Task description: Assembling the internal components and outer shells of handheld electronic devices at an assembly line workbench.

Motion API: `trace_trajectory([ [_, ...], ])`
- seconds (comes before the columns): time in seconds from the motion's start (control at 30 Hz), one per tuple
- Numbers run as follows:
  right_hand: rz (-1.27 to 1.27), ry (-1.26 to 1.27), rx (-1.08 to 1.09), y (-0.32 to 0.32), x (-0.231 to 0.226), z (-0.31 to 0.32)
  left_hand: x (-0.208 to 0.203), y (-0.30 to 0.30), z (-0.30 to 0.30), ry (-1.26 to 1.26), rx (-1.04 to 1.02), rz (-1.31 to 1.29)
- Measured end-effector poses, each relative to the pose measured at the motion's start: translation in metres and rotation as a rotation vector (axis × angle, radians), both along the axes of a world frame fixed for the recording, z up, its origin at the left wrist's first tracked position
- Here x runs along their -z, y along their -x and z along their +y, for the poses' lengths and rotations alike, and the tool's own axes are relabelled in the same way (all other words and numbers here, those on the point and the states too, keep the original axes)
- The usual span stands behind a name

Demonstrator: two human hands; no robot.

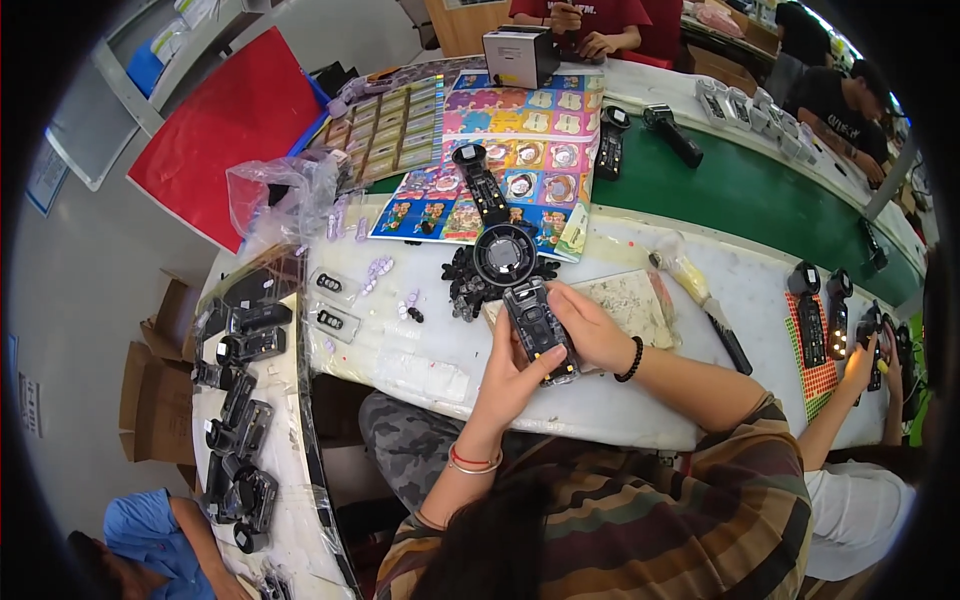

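Observation:
Over the white table, both hands hold a black handheld fan body (pixel 535 318) with an exposed inner side and a round ring head pointing away from me. My left hand (pixel 512 378) wraps its lower left side, thumb across the front near the bottom. From the right, my right hand (pixel 594 328) grips the upper side of the handle. Behind the ring head lies a heap of small black parts (pixel 466 290). Another black fan body (pixel 484 188) rests on colourful printed sheets (pixel 550 190) just beyond. Below my right hand is a worn, stained pale board (pixel 640 308).
A brush-like tool with a black handle (pixel 728 335) lies to the right. Small lilac parts (pixel 376 274) are scattered left. Several black units (pixel 245 415) line the left side table. Beyond runs a green conveyor belt (pixel 740 190). At right, a co-worker's hands (pixel 862 368) handle similar units.

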State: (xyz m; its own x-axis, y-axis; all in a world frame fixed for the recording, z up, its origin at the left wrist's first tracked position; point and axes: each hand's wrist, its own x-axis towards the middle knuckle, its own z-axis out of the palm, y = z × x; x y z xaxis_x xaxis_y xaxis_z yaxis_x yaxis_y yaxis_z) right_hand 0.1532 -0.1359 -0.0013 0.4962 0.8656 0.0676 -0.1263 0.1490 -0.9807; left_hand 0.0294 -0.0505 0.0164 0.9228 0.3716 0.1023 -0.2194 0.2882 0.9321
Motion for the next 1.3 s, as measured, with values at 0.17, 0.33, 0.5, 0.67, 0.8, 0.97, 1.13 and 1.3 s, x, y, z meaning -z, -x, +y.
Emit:
trace_trajectory([
  [0.17,-0.299,0.085,-0.031,0.004,-0.016,-0.006,0.007,0.005,0.0,0.07,-0.081,-0.082],
  [0.33,-0.013,-0.027,-0.161,-0.001,-0.012,-0.012,0.016,0.002,-0.006,0.093,-0.091,-0.15],
  [0.5,-0.115,-0.01,-0.144,0.003,-0.011,-0.011,0.017,0.004,-0.009,0.001,-0.158,-0.171],
  [0.67,-0.199,-0.023,-0.14,0.004,-0.012,-0.008,0.022,0.005,-0.007,-0.011,-0.136,-0.154],
  [0.8,-0.141,-0.002,-0.108,0.003,-0.008,-0.008,0.025,0.005,-0.01,-0.117,-0.159,-0.147],
  [0.97,-0.149,-0.035,-0.146,0.004,-0.012,-0.01,0.026,0.004,-0.01,-0.072,-0.138,-0.191],
  [1.13,-0.213,-0.102,-0.128,0.007,-0.01,-0.009,0.029,0.004,-0.009,-0.121,-0.156,-0.207],
  [1.3,-0.091,-0.042,-0.146,0.006,-0.013,-0.007,0.028,0.007,-0.002,-0.117,-0.095,-0.202],
])
